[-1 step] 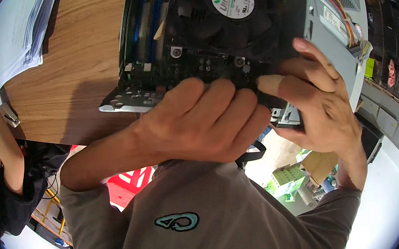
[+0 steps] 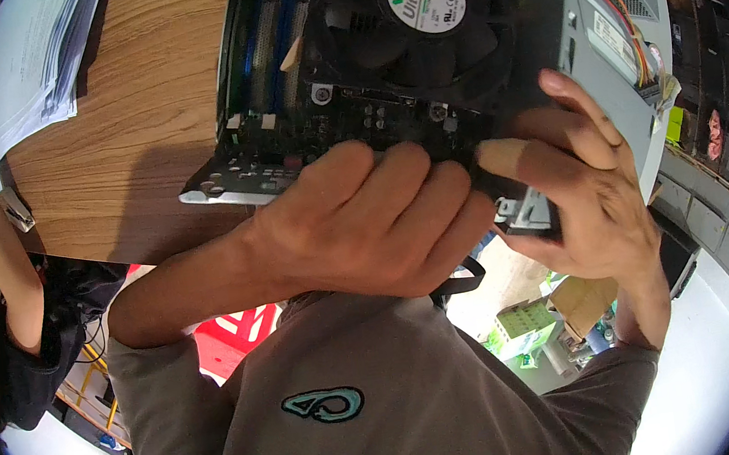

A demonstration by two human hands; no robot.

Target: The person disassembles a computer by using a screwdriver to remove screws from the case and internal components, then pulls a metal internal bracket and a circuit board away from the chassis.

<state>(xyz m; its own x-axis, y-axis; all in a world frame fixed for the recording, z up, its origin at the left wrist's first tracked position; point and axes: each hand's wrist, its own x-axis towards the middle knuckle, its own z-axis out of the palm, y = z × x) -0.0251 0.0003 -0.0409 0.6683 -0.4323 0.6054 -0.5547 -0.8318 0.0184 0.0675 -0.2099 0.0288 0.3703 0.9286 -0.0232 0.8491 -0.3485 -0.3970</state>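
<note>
Hands at the near edge of an opened computer (image 2: 387,110), you work over a wood-grained counter (image 2: 148,99). Your right hand (image 2: 580,185) is the nearer to a small metal bracket (image 2: 525,212), which lies between its thumb, on the near side, and its forefinger, on the far side; those fingers appear closed on it. The bracket's long axis runs roughly left to right, one end toward your left hand (image 2: 386,216), whose outer knuckle sits just beside it. Your left fingers are curled tight against the computer's near edge, tips hidden, so whether they grip anything cannot be told. The computer lies just beyond both sets of fingers, its near edge running crosswise; the far end is out of view, leaving its long axis uncertain. Its fan (image 2: 427,0) faces up at you, beyond your left knuckles, and the memory strips (image 2: 274,22) point away from them. Well left of your fingers, a co-worker's forearm (image 2: 7,259) passes beside a stapler (image 2: 16,210) and papers (image 2: 27,68).
</note>
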